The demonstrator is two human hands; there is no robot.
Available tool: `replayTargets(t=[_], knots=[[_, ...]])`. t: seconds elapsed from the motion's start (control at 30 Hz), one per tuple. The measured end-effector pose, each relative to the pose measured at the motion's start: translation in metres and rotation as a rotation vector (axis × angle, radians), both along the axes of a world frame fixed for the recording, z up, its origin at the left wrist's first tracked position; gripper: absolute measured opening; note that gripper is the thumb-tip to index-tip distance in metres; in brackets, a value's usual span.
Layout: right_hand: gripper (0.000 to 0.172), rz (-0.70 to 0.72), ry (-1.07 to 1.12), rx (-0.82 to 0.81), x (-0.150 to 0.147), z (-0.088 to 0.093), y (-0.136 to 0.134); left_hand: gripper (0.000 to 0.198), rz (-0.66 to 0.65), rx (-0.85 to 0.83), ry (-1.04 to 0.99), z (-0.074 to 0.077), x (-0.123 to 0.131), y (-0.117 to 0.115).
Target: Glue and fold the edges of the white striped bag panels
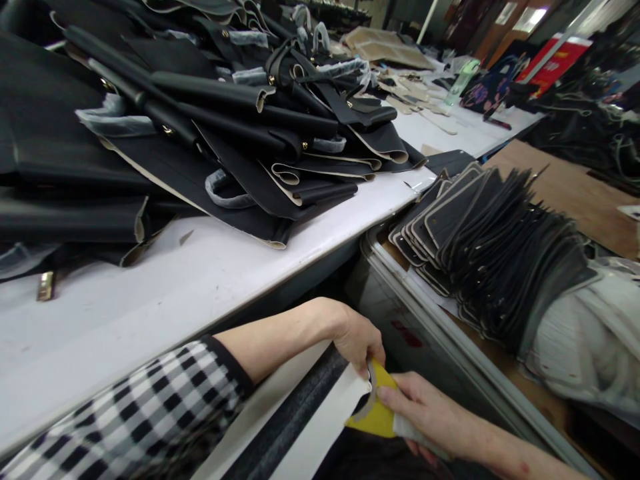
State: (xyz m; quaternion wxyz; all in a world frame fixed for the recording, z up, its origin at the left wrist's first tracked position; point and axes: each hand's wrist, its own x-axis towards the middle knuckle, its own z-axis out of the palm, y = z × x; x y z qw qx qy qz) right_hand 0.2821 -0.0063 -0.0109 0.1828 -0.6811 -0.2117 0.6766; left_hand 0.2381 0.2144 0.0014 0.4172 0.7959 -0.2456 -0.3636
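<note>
Low in the view, below the table's edge, my left hand (357,337) pinches the end of a long white piece with a dark strip (300,417) that lies across my lap. My right hand (430,417) is closed on a yellow cloth or sponge (375,413) pressed against that same end. The two hands nearly touch. A checked black and white sleeve (150,413) covers my left arm.
A white table (150,300) carries a large heap of black leather bag parts (210,127). To the right, a bin (425,313) holds a stack of several black edged panels (495,247). Brown board (575,190) and more clutter lie farther back.
</note>
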Motion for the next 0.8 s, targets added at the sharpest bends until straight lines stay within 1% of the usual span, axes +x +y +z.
replayTargets(t=[0.1,0.23,0.37,0.47,0.53,0.57,0.67,0.73,0.8], knots=[[0.060,-0.037,0.008,-0.001,-0.006,-0.002,0.001,0.016,0.011,-0.015,0.027,-0.001,0.001,0.001],[0.062,-0.099,0.041,0.017,-0.016,-0.010,0.000,0.019,0.040,0.001,0.032,0.000,-0.001,0.004],[0.062,-0.163,0.077,0.034,-0.029,-0.015,0.000,0.027,0.055,0.054,0.015,0.009,-0.004,0.010],[0.065,-0.203,0.119,0.004,-0.039,-0.013,0.003,0.027,0.054,0.111,0.013,0.020,-0.007,0.011],[0.067,-0.227,0.115,-0.012,-0.047,-0.010,0.006,0.026,0.066,0.167,0.011,0.028,-0.009,0.008],[0.068,-0.243,0.111,-0.022,-0.050,-0.009,0.008,0.028,0.078,0.211,0.010,0.032,-0.010,0.006],[0.068,-0.302,0.100,-0.057,-0.061,-0.008,0.011,0.036,0.133,0.402,0.020,0.038,-0.012,-0.005],[0.068,-0.326,0.065,-0.081,-0.068,-0.010,0.012,0.036,0.175,0.487,0.050,0.036,-0.011,-0.012],[0.068,-0.318,0.010,-0.078,-0.073,-0.012,0.014,0.036,0.207,0.485,0.126,0.030,-0.008,-0.017]])
